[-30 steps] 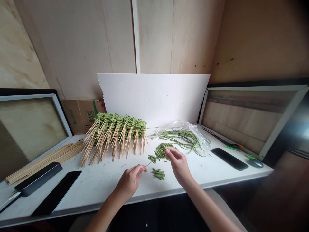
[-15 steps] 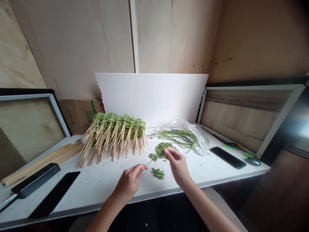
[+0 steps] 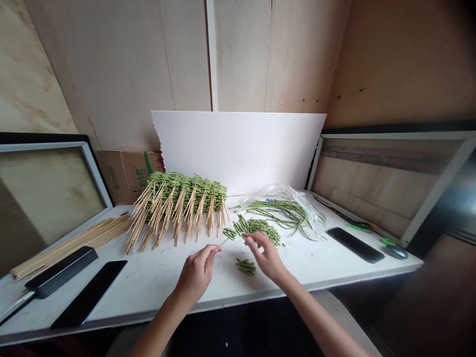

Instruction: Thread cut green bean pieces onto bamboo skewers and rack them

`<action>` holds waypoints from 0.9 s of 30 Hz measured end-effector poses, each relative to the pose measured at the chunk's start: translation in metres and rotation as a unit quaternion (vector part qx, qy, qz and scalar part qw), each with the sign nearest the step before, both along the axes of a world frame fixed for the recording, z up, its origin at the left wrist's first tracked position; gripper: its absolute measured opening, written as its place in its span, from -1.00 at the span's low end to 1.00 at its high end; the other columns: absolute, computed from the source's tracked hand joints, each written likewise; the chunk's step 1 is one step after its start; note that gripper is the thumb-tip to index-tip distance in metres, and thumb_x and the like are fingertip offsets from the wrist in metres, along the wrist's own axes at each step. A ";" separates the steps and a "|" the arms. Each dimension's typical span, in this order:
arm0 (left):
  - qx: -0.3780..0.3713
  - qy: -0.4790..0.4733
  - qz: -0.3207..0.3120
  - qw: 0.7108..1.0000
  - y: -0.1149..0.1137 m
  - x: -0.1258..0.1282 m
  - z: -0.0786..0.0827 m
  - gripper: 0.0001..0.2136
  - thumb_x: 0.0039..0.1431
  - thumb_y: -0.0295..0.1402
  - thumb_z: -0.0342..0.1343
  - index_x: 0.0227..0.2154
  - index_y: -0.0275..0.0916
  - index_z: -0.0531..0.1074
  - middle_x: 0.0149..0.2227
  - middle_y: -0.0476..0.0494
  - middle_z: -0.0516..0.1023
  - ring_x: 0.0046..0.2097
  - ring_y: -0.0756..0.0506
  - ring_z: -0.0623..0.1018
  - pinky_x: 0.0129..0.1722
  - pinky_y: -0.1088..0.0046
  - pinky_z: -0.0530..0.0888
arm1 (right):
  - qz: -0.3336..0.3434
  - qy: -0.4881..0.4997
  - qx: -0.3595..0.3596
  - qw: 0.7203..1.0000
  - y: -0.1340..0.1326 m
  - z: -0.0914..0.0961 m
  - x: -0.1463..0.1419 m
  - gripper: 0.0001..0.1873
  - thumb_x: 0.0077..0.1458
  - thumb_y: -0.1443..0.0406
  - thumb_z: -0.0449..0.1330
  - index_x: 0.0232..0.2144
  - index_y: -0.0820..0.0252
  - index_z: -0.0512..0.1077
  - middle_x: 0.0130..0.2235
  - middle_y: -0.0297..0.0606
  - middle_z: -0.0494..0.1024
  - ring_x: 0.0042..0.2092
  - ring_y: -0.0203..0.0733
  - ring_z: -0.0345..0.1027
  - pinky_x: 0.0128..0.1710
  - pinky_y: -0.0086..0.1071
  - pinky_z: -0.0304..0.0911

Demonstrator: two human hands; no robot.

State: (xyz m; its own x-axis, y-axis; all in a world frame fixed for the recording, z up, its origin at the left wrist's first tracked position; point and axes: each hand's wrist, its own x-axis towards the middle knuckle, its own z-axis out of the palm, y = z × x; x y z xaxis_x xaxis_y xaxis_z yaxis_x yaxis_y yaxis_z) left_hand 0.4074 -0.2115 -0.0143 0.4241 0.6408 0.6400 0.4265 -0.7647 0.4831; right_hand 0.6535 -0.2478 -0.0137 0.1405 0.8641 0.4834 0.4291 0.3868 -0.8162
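Green bean pieces [image 3: 229,233]: short cut lengths, side by side at the far end of the stick, above the middle of the counter.
Stick [image 3: 224,242]: thin, pale, apparently wooden; judged light and stiff, liable to snap under side load. Hold it by the bare near end, as you do now.
Handling of pieces: judged light and firm, smooth enough to roll, likely to split if squeezed hard. Take each by its sides with your fingertips.
Left hand [image 3: 196,272]: pinched closed on the stick's bare end, above the counter's front half.
Right hand [image 3: 266,258]: fingertips drawn together beside a second green cluster [image 3: 241,224]; you cannot tell from this view whether they grip a piece.
Loose stock: heap [image 3: 269,230] beyond your right hand; smaller pile [image 3: 246,267] nearer the front edge, between your hands.
Loaded sticks [image 3: 219,191]: stacked toward the rear edge, left of centre, bare ends fanned toward you.
Bare sticks [image 3: 70,248]: bundled along the left end.
Long beans [image 3: 278,210]: near the rear edge, right of centre, partly in a clear bag [image 3: 314,215].
Counter [image 3: 148,277]: white, smudged; black slab [image 3: 91,292] at the front edge, left side.
Room: white board [image 3: 238,148] upright along the rear edge, panelled wall [image 3: 119,74] behind.
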 end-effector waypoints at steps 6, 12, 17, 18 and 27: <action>0.006 -0.004 0.013 1.000 0.001 0.000 0.001 -0.74 0.49 -0.30 -0.11 -0.14 -0.20 0.50 -0.37 -0.12 0.62 -0.35 -0.08 0.63 -0.31 0.51 0.51 | -0.025 -0.286 -0.050 0.957 0.003 -0.021 0.007 -0.69 0.26 0.04 0.21 -0.35 -0.02 0.69 -0.30 -0.11 0.57 -0.15 0.09 0.32 -0.11 -0.10 0.21; -0.006 -0.007 0.009 1.000 0.000 -0.001 0.003 -0.74 0.48 -0.30 -0.10 -0.14 -0.21 0.51 -0.32 -0.14 0.65 -0.33 -0.08 0.63 -0.33 0.51 0.49 | -0.013 -0.278 -0.063 0.958 0.005 -0.022 0.013 -0.82 0.15 0.17 0.32 -0.42 0.08 0.66 -0.28 -0.13 0.60 -0.12 0.08 0.34 -0.13 -0.14 0.22; -0.011 -0.008 0.007 1.000 0.000 -0.002 0.003 -0.73 0.49 -0.30 -0.11 -0.13 -0.21 0.50 -0.31 -0.14 0.66 -0.32 -0.09 0.64 -0.32 0.51 0.48 | -0.026 -0.171 -0.047 0.984 0.010 -0.021 0.015 -0.80 0.15 0.12 0.32 -0.41 0.08 0.63 -0.30 -0.17 0.64 -0.17 0.04 0.42 -0.16 -0.18 0.25; -0.013 -0.007 0.006 1.000 0.000 -0.002 0.003 -0.72 0.49 -0.29 -0.12 -0.13 -0.21 0.50 -0.32 -0.14 0.65 -0.32 -0.09 0.63 -0.32 0.51 0.48 | -0.026 -0.127 -0.053 0.990 0.012 -0.019 0.017 -0.77 0.15 0.09 0.32 -0.40 0.09 0.62 -0.30 -0.18 0.65 -0.19 0.03 0.45 -0.18 -0.19 0.27; -0.077 0.032 -0.013 0.996 -0.001 -0.002 0.008 -0.69 0.49 -0.24 -0.15 -0.16 -0.19 0.50 -0.36 -0.10 0.61 -0.40 -0.07 0.54 -0.36 0.49 0.41 | 0.058 0.275 -0.088 0.956 0.014 0.005 0.034 -0.64 0.02 0.00 0.43 -0.25 0.10 0.65 -0.23 -0.18 0.69 -0.18 -0.04 0.53 -0.27 -0.30 0.36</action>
State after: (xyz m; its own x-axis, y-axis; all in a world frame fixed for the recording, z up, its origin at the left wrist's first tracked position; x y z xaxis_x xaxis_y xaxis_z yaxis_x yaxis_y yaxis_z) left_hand 0.4053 -0.2128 -0.0061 0.4783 0.7178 0.5059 0.4419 -0.6946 0.5677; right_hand 0.6873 -0.2334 -0.0090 0.2293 0.9505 0.2096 -0.1209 0.2414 -0.9629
